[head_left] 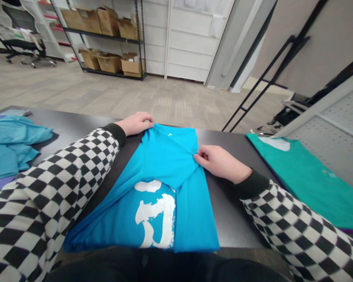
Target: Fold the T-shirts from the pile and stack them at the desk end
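Note:
A bright blue shirt (167,156) with white lettering lies partly folded on the dark table (229,219) in front of me. Its near edge reaches the table's front edge, and its sides are turned inward over the printed part. At the far left corner of the cloth, my left hand (138,123) pinches the fabric. My right hand (216,160) has thumb and fingers closed on the shirt's right edge, somewhat nearer to me. A small yellow-green mark shows on the fabric between the two hands.
Several crumpled blue and purple garments (14,145) are piled at the table's left end. A green garment (312,176) lies flat at the right, beside a pegboard panel (341,129). Beyond the table stand a shelf rack (102,37) with cardboard boxes and an office chair (22,35).

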The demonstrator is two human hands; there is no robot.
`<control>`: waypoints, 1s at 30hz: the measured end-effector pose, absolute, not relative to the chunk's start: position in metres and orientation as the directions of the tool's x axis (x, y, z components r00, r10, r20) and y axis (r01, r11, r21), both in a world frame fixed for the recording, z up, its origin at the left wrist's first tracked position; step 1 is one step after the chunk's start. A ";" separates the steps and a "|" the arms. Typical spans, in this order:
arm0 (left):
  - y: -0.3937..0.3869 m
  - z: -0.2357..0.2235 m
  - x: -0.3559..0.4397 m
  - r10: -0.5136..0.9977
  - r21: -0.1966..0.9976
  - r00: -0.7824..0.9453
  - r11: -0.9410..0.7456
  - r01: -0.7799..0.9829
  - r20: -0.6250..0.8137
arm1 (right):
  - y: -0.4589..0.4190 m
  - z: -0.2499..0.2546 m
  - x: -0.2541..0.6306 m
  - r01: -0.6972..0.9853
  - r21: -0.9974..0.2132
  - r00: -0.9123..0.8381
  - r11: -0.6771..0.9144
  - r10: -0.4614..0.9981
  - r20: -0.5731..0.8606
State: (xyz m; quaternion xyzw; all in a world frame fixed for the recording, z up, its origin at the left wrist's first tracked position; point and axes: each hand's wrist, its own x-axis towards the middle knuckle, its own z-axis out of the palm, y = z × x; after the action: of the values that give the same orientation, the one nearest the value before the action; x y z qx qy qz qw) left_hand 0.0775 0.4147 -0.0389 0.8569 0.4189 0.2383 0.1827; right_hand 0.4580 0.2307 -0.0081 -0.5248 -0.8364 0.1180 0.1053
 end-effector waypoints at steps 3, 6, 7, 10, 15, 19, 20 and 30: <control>0.414 -0.042 0.081 0.759 0.383 0.581 -0.651 0.655 0.294 | 0.232 -0.010 0.459 0.854 -0.302 -0.427 0.424 0.902 0.058; 0.415 -0.045 0.083 0.753 0.323 0.571 -0.657 0.681 0.326 | 0.232 -0.012 0.459 0.851 -0.301 -0.430 0.431 0.900 0.073; 0.415 -0.046 0.083 0.762 0.308 0.557 -0.645 0.699 0.331 | 0.232 -0.012 0.459 0.851 -0.299 -0.430 0.432 0.900 0.076; 0.418 -0.049 0.085 0.798 0.258 0.497 -0.588 0.766 0.341 | 0.232 -0.012 0.459 0.857 -0.291 -0.424 0.425 0.903 0.068; 0.420 -0.054 0.086 0.836 0.235 0.425 -0.516 0.824 0.347 | 0.231 -0.010 0.456 0.859 -0.291 -0.421 0.422 0.905 0.069; 0.412 -0.047 0.089 0.833 0.253 0.378 -0.499 0.829 0.404 | 0.230 -0.010 0.455 0.871 -0.284 -0.400 0.400 0.914 0.062; 0.407 -0.042 0.091 0.824 0.245 0.365 -0.498 0.832 0.434 | 0.230 -0.010 0.455 0.873 -0.284 -0.396 0.396 0.916 0.060; 0.316 -0.017 0.102 0.711 0.363 0.667 -0.695 0.620 0.223 | 0.235 -0.016 0.464 0.851 -0.316 -0.425 0.420 0.903 0.056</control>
State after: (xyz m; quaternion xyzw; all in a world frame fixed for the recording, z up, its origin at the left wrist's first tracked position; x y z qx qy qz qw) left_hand 0.1023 0.3165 -0.0169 0.9037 0.3683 0.1761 0.1290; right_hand 0.4637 0.2349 -0.0157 -0.5248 -0.8355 0.1207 0.1092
